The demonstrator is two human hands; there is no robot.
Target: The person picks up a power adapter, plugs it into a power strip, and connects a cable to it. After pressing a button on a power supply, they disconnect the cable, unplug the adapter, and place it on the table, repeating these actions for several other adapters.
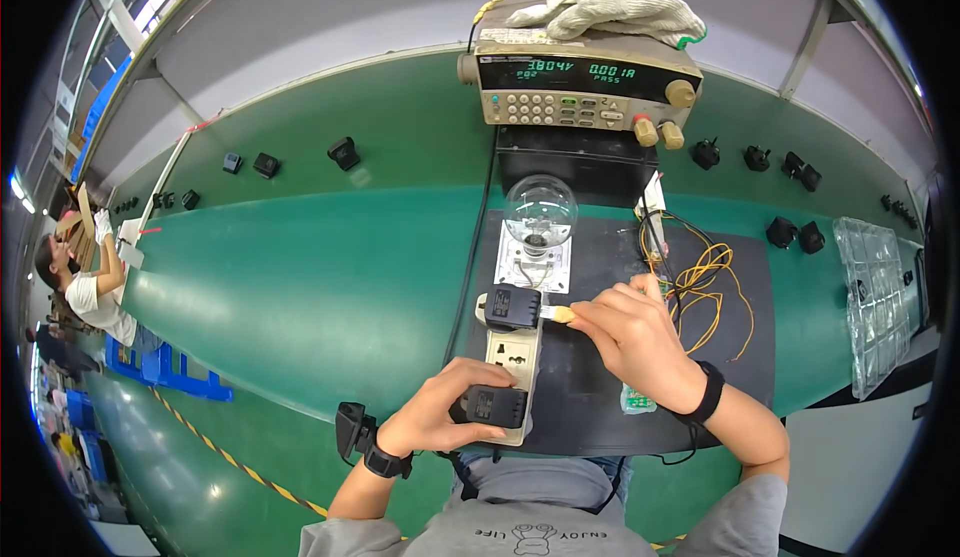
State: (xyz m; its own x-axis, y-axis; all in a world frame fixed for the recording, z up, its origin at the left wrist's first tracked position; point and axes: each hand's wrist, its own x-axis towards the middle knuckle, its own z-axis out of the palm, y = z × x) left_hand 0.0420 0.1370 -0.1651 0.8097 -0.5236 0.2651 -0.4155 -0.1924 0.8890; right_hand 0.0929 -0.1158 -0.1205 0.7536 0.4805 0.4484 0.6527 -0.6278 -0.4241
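A pale power strip (514,355) lies lengthwise before me on a dark mat. One black plug-in power adapter (513,307) sits at the strip's far end. My right hand (632,332) pinches a yellow-and-white cable plug (558,313) at that adapter's right side; how deep it goes in cannot be told. At the near end, my left hand (440,407) is closed around a second black power adapter (497,407), which covers the socket area there. Whether its pins are in the strip is hidden. Just beyond the strip stands a clear glass bulb (541,213) on a white base (553,273).
A bench power supply (590,87) with a lit display carries a white knitted glove (612,9). Loose yellow wires (708,275) coil right of the bulb. More black adapters (344,153) stand along the back. A clear plastic tray (872,302) lies far right; another person (95,287) works far left.
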